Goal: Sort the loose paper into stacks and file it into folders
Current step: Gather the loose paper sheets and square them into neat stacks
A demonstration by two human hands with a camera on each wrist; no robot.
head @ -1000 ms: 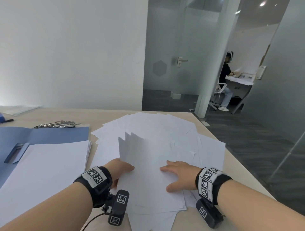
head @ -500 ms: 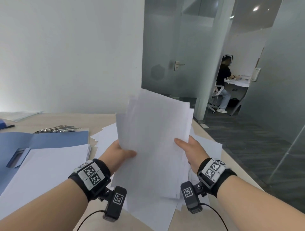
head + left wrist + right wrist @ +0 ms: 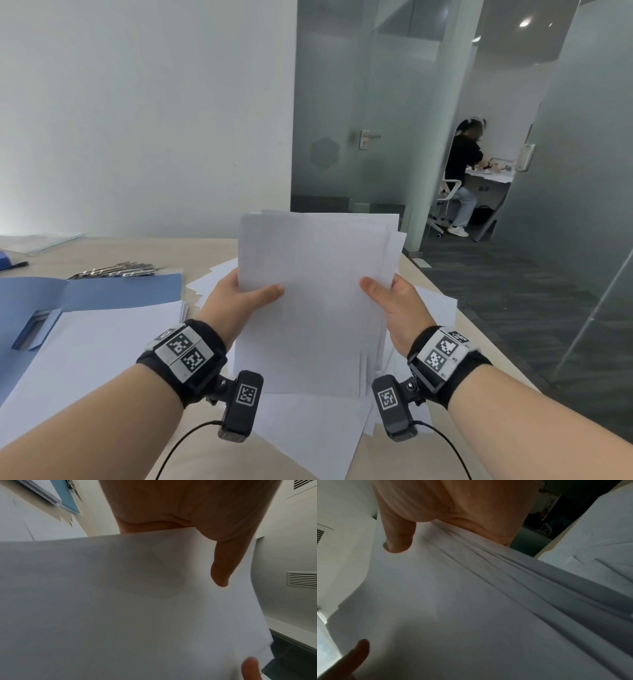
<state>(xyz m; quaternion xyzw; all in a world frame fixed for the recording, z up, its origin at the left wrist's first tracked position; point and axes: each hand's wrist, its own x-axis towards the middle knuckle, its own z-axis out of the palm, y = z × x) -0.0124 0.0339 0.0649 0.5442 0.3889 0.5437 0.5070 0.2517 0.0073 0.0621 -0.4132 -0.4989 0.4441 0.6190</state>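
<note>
A sheaf of white paper (image 3: 318,291) stands upright over the table, its lower edge down among the loose sheets (image 3: 308,431). My left hand (image 3: 239,294) grips its left edge, thumb across the front. My right hand (image 3: 394,298) grips the right edge the same way. The left wrist view shows the sheaf (image 3: 137,601) with the thumb on it. In the right wrist view the sheaf (image 3: 453,601) shows several fanned sheet edges. An open blue folder (image 3: 102,294) lies at the left with a neat white paper stack (image 3: 85,353) on it.
Metal folder clips (image 3: 120,269) lie behind the folder on the wooden table (image 3: 154,248). More papers (image 3: 41,240) sit at the far left. The table's right edge (image 3: 479,335) drops to dark carpet. A person sits at a desk beyond the glass partition.
Both hands gathered the loose sheets off the table, lifted them upright, and squared them from a tilted, fanned bundle into a more even sheaf.
</note>
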